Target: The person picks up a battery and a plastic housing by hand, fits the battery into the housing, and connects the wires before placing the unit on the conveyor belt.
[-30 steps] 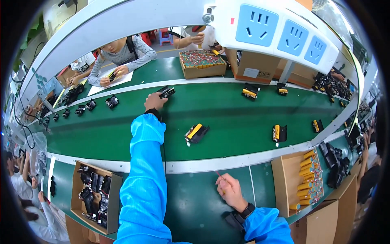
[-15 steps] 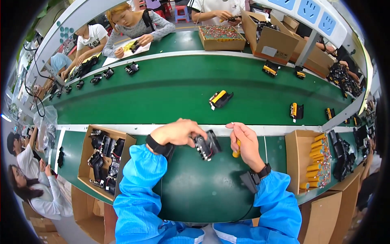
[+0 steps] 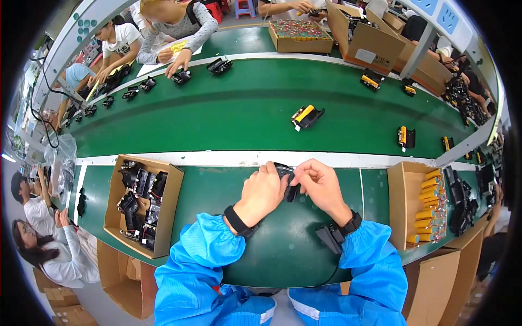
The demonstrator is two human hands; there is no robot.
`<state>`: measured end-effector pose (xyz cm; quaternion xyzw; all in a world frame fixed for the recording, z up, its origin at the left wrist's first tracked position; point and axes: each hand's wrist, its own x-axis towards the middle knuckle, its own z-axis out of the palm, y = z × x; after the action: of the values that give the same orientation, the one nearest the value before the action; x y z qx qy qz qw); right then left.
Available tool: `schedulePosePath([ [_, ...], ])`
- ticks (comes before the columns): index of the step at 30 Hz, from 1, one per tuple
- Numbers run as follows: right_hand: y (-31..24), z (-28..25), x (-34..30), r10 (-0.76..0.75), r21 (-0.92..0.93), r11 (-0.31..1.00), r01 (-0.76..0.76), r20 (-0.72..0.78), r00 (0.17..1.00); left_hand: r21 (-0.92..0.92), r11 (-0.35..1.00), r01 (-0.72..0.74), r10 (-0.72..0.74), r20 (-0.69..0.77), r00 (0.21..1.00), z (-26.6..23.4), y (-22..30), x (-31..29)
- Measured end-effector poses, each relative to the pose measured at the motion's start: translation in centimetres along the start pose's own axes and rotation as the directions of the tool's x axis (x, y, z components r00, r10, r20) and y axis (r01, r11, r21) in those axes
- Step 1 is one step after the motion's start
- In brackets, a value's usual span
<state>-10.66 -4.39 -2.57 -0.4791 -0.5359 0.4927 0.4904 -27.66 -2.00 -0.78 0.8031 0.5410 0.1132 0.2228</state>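
My left hand (image 3: pixel 261 191) is closed around a black plastic housing (image 3: pixel 291 194), held just over the green table at its far strip. My right hand (image 3: pixel 321 187) is pinched at the housing's upper right side, fingertips touching or very near it. What sits between those fingertips is too small to make out. No orange cylinder cell shows in my right hand now; its palm is hidden. A black strap circles each wrist, and a dark block (image 3: pixel 330 237) hangs by the right one.
A cardboard box of black housings (image 3: pixel 175 209) stands left, and a box (image 3: pixel 398 204) of orange cells (image 3: pixel 429 209) right. Beyond the pale strip (image 3: pixel 217 158), a green belt carries a housing with a cell (image 3: pixel 307 117). Across it, a person's hand (image 3: pixel 179 62) touches a black housing (image 3: pixel 181 77).
My hands have come together at the housing, the right moving left and the left slightly right. The orange cell in my right hand is out of sight. A co-worker's hand now reaches onto the belt.
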Motion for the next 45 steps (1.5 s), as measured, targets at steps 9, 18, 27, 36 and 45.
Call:
schedulePosePath([
  [9,0.3,1.5,-0.2,-0.210,-0.571,0.803,0.169,-0.006,0.978,-0.243,0.967,-0.074,0.142,0.273,0.951,0.3,-2.7,0.7],
  [18,0.4,1.5,-0.5,-0.217,-0.607,0.776,0.170,-0.004,0.976,-0.295,0.948,-0.117,0.243,0.437,0.866,-0.9,-2.9,1.1],
  [27,0.1,1.5,-0.4,-0.043,-0.290,0.956,0.033,-0.028,0.999,-0.229,0.930,-0.286,0.288,-0.025,0.957,3.6,-3.7,1.2],
  [36,1.9,1.6,0.2,-0.349,-0.718,0.661,0.218,-0.037,0.937,-0.253,0.925,-0.283,0.293,0.000,0.956,2.9,-3.3,1.2],
  [45,2.8,2.0,0.6,-0.145,-0.589,0.806,0.058,-0.101,0.984,-0.222,0.931,-0.289,0.295,-0.006,0.956,3.3,-3.5,1.3],
])
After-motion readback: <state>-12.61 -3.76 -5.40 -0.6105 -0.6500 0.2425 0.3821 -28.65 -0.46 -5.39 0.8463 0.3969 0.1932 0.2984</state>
